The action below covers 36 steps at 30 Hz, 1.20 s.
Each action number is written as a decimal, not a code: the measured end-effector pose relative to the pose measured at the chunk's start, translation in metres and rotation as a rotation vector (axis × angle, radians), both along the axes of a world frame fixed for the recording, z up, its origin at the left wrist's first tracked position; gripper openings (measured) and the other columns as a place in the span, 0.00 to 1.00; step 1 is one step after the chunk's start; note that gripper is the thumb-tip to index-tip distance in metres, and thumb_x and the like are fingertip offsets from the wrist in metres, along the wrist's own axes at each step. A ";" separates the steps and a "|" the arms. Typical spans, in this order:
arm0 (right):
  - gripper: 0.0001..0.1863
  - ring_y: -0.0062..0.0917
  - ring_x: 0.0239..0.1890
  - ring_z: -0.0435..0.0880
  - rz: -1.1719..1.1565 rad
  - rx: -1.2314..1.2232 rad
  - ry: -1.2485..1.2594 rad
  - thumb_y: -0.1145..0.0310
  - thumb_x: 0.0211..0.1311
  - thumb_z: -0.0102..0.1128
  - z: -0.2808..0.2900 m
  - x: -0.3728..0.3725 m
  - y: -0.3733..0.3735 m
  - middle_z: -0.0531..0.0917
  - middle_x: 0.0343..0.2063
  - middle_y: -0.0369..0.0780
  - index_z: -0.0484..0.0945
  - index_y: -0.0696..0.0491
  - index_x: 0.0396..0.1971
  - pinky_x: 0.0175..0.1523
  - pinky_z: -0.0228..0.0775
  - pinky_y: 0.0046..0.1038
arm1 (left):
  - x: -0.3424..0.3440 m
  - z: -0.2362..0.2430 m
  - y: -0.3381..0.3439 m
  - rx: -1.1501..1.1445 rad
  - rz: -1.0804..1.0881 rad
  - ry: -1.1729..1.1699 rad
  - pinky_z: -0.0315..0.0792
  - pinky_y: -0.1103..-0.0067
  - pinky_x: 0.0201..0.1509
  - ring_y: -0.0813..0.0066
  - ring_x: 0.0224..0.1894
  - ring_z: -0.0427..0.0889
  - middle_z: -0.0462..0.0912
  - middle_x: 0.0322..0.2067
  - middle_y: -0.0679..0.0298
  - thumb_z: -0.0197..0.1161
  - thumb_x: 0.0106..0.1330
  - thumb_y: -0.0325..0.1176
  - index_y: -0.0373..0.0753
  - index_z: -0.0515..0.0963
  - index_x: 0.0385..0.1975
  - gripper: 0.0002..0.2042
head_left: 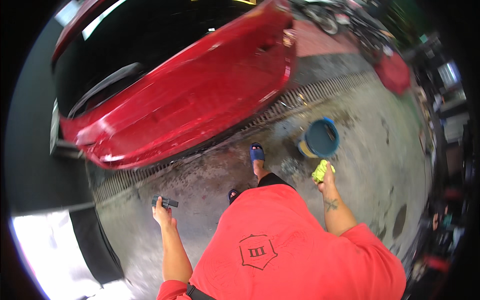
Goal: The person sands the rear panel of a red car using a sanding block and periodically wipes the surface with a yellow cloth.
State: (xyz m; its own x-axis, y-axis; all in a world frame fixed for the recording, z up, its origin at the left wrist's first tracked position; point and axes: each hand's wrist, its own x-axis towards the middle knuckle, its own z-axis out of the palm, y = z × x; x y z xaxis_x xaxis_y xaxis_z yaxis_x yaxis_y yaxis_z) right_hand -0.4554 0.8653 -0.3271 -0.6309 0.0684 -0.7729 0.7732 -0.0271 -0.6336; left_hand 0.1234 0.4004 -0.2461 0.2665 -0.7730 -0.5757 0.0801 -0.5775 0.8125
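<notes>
My left hand (162,214) is closed on a small dark grey, block-like plastic piece (165,202) with a short part jutting to the right. What kind of piece it is I cannot make out. In my right hand (328,183) a crumpled yellow-green cloth (322,171) is gripped, just below a blue bucket (322,139) on the ground. The bucket's inside looks dark, with something dark at its right side. Ahead of me, spanning the upper left, is a red car tailgate (185,95) with a dark window and a rear wiper (107,85). Neither hand touches it.
A slotted drain grate (340,85) crosses the wet concrete floor beneath the tailgate. Motorcycles (325,20) and a red rounded object (393,74) are at the upper right. A dark wall (37,150) rises on the left, and blurred clutter lines the right edge.
</notes>
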 end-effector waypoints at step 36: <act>0.35 0.27 0.65 0.77 0.557 -0.297 0.832 0.56 0.85 0.66 0.218 -0.332 0.024 0.78 0.69 0.42 0.69 0.56 0.83 0.66 0.70 0.32 | -0.292 0.090 0.211 -0.136 -0.100 -0.190 0.82 0.67 0.49 0.66 0.56 0.87 0.85 0.64 0.58 0.84 0.68 0.33 0.39 0.70 0.78 0.40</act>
State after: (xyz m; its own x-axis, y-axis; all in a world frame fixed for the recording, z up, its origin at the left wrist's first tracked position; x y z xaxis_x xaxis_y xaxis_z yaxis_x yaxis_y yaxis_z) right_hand -0.7869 0.8898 -0.1093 -0.8559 -0.5167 -0.0182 0.0467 -0.0422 -0.9980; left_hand -0.1683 0.6117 -0.1563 0.2786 -0.8677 -0.4118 -0.1331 -0.4595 0.8782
